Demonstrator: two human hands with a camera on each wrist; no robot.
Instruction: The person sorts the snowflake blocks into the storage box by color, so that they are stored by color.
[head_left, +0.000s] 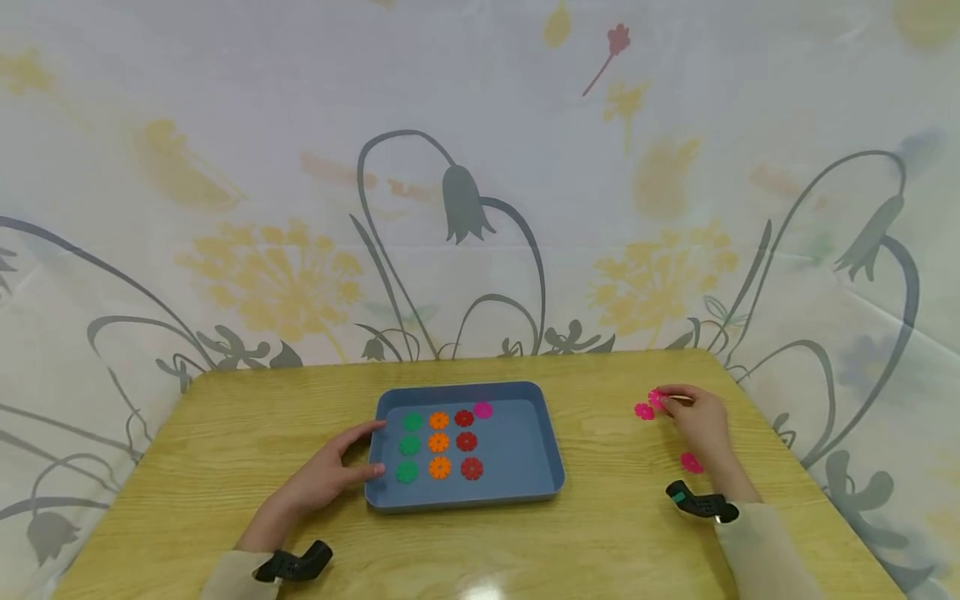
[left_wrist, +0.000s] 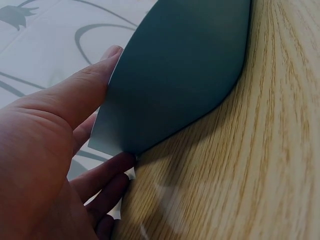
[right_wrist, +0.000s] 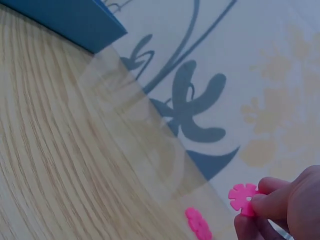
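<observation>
On the table stands a shallow blue-grey tray point(head_left: 517, 450) holding flower-shaped plastic discs: a column of green discs point(head_left: 409, 446), one of orange discs point(head_left: 438, 442), one of red discs point(head_left: 467, 442), and a single pink disc point(head_left: 483, 410) at the top. My left hand point(head_left: 318, 477) holds the tray's left side, thumb and fingertips at the rim; the left wrist view shows the thumb point(left_wrist: 85, 90) against the wall. Right of the tray, my right hand point(head_left: 701, 425) pinches a pink flower-shaped disc point(right_wrist: 242, 197) between thumb and finger. Another pink disc point(head_left: 644, 412) lies just beside it.
One more pink disc point(head_left: 692, 463) lies near the right wrist. Wood-grain table point(head_left: 600, 517) surrounds the tray, and a printed flower curtain point(head_left: 480, 275) hangs behind its far edge. Each wrist wears a black band device point(head_left: 294, 562).
</observation>
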